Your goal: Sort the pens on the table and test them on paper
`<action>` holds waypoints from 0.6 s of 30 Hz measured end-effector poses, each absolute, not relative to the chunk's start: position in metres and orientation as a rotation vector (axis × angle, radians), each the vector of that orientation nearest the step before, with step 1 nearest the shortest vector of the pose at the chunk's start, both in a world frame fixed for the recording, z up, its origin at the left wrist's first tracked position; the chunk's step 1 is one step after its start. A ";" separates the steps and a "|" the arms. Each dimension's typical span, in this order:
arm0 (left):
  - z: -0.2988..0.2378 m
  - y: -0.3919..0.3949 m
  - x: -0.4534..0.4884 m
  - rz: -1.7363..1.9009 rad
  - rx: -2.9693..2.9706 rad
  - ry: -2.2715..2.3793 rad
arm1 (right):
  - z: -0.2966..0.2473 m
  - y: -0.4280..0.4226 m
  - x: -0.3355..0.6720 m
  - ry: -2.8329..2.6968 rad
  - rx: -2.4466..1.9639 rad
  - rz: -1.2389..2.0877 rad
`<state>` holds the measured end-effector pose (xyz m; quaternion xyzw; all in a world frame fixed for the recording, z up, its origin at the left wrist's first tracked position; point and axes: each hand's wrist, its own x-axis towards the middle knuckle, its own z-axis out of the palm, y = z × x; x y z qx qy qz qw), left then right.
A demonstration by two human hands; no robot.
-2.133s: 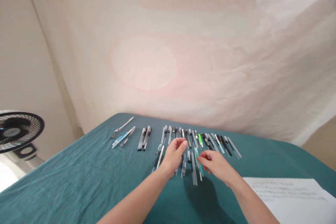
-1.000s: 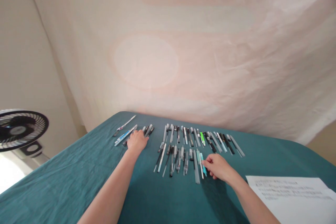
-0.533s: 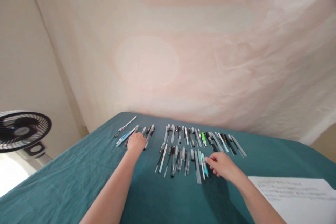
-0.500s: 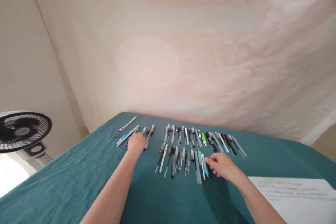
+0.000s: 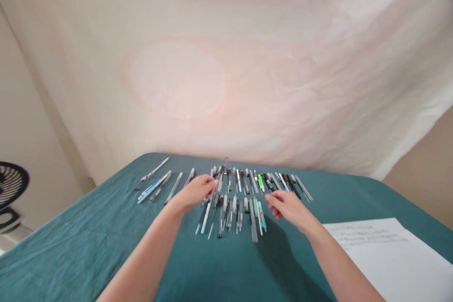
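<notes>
L hand [image 5: 196, 192] at left end of pen rows [image 5: 230, 207], fingertips together, grip unclear, R hand [image 5: 287, 205] loose, empty, just right of teal pen [image 5: 262, 211], paper sheet [image 5: 385, 255] further right, teal cloth [image 5: 88, 245] beneath

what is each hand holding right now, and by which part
Right hand holds nothing. Left hand has its fingertips among the back-row pens; whether they pinch one cannot be told.

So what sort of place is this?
Probably a makeshift home recording setup: a teal-clothed table, a white sheet hung as backdrop, a floor fan at the left.
</notes>
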<state>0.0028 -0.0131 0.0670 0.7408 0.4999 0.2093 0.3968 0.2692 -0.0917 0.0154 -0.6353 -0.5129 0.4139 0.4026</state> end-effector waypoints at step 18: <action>0.014 -0.096 0.130 0.536 0.817 0.691 | 0.018 -0.092 0.281 -1.097 -1.321 1.245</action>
